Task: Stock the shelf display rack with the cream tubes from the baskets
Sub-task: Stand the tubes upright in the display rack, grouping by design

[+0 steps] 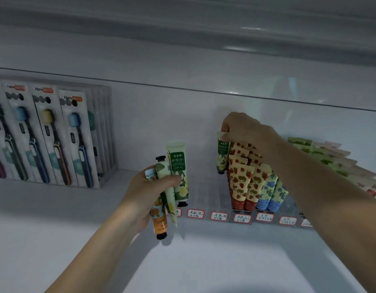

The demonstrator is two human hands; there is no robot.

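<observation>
Stocking looks partly done: strawberry tubes (239, 182) and blue tubes (271, 193) fill the middle lanes of the display rack (204, 196), while its left lanes stand bare. The fingers of our right hand (248, 134) pinch a green tube (222, 153) by its top, upright over the rack, just left of the strawberry tubes. Our left hand (143, 192) curls its fingers round several more tubes (177, 176) before the rack's left end.

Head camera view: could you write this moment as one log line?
left hand: holds spare cream tubes | right hand: pinches green tube at display rack, beside strawberry tubes | stage: rack partly stocked
</observation>
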